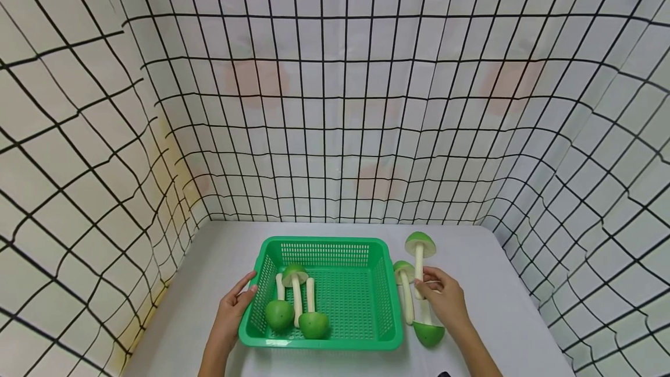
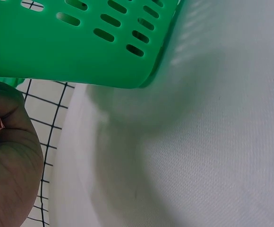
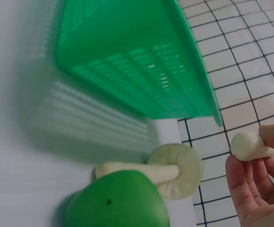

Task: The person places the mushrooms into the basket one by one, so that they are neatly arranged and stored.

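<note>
My right hand (image 1: pixel 445 295) pinches the white stem of a toy mushroom (image 1: pixel 419 255), its green cap up, just right of the basket; the stem's end (image 3: pixel 246 146) shows in the right wrist view. Below it lie two more green-capped mushrooms: one (image 1: pixel 407 295) along the basket's right side, another (image 1: pixel 429 334) with its cap toward me. At the left rim of the green plastic basket (image 1: pixel 374 344), my left hand (image 1: pixel 230 310) holds the edge between thumb and fingers. Inside, on the left, lie three mushrooms, including a middle one (image 1: pixel 296 292) with its cap away from me.
A white cloth covers the table (image 1: pixel 492 260). White walls with a black grid (image 1: pixel 335 103) stand at the back and both sides. A small dark object (image 1: pixel 444 374) shows at the front edge.
</note>
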The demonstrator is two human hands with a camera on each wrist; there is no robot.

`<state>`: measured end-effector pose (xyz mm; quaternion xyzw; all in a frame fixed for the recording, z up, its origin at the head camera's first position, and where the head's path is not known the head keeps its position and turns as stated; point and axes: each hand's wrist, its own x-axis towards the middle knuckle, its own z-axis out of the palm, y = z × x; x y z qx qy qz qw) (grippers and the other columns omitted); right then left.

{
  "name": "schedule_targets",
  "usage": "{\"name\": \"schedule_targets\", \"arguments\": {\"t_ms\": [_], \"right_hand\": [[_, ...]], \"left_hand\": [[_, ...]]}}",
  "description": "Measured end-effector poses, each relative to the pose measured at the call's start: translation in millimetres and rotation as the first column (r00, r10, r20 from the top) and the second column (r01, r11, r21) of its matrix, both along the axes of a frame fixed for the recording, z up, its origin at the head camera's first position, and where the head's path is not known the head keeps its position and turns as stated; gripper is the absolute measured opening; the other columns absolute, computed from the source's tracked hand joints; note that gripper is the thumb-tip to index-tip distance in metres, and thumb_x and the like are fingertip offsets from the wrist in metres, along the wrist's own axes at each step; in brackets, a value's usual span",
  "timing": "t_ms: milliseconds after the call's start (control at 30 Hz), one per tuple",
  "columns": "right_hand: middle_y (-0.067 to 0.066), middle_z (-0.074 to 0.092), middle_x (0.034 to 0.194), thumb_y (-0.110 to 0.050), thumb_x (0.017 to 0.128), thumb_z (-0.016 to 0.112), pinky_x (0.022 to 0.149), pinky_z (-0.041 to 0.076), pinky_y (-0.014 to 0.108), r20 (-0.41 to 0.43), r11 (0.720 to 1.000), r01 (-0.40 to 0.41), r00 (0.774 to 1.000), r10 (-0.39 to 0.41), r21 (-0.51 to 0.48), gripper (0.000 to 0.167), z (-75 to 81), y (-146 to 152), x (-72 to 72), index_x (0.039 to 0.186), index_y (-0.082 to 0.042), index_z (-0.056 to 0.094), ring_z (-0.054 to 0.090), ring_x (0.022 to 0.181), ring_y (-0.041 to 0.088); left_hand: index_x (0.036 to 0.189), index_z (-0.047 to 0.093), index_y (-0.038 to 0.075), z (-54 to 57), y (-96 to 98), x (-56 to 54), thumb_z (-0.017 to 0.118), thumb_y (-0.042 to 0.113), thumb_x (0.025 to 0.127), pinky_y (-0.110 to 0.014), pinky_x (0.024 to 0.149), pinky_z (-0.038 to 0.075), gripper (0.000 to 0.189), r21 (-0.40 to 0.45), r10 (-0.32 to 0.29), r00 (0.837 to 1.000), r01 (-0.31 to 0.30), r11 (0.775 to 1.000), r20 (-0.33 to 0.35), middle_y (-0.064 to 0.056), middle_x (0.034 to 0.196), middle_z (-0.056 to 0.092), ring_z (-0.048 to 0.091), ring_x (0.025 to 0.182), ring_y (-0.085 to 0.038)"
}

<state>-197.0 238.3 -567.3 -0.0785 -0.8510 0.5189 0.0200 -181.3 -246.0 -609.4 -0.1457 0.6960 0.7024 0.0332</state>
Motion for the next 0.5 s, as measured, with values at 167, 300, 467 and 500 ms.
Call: {"name": "schedule_targets", "arguments": {"t_ms": [167, 300, 467, 500], "right_hand": [[0.012, 0.066, 0.122, -0.035, 0.097, 0.074, 0.076, 0.061, 0.030, -0.027, 0.999, -0.008, 1.000, 0.007, -0.033, 0.048, 7.5, -7.1, -4.0, 0.137, -0.010, 0.063, 0.067, 0.094, 0.004], [0.011, 0.066, 0.117, -0.036, 0.095, 0.075, 0.073, 0.060, 0.027, -0.047, 0.998, -0.007, 0.999, 0.004, -0.066, 0.049, 12.5, -17.1, -5.2, 0.134, -0.009, 0.064, 0.067, 0.090, 0.004], [0.009, 0.067, 0.111, -0.030, 0.094, 0.077, 0.072, 0.059, 0.025, -0.049, 0.991, -0.012, 0.999, 0.006, -0.131, 0.046, 16.8, -35.8, -2.9, 0.132, -0.006, 0.066, 0.067, 0.087, 0.006], [0.009, 0.068, 0.110, -0.029, 0.094, 0.077, 0.072, 0.059, 0.025, -0.054, 0.990, -0.013, 0.999, 0.006, -0.138, 0.045, 17.6, -39.4, -3.0, 0.131, -0.005, 0.066, 0.067, 0.086, 0.006]], "left_hand": [[0.153, 0.051, 0.025, -2.0, 2.5, -2.0, 0.067, 0.040, 0.100, -0.032, 0.070, 0.062, 0.058, 0.011, -0.013, 1.000, 0.013, 1.000, -0.024, -0.015, 0.109, 0.074, 0.072, 0.083, -0.017], [0.154, 0.049, 0.026, -1.2, 2.0, -2.0, 0.067, 0.043, 0.100, -0.033, 0.070, 0.062, 0.059, 0.006, -0.017, 1.000, 0.017, 1.000, -0.015, -0.015, 0.113, 0.074, 0.073, 0.085, -0.018], [0.154, 0.049, 0.024, -0.8, -0.4, -1.0, 0.066, 0.043, 0.100, -0.037, 0.072, 0.064, 0.060, -0.019, 0.003, 1.000, -0.003, 1.000, -0.003, -0.018, 0.124, 0.072, 0.076, 0.091, -0.024], [0.154, 0.049, 0.025, -1.1, -0.4, -1.5, 0.067, 0.043, 0.100, -0.037, 0.072, 0.064, 0.059, -0.015, 0.002, 1.000, -0.002, 1.000, -0.001, -0.019, 0.124, 0.072, 0.076, 0.092, -0.025]]}}
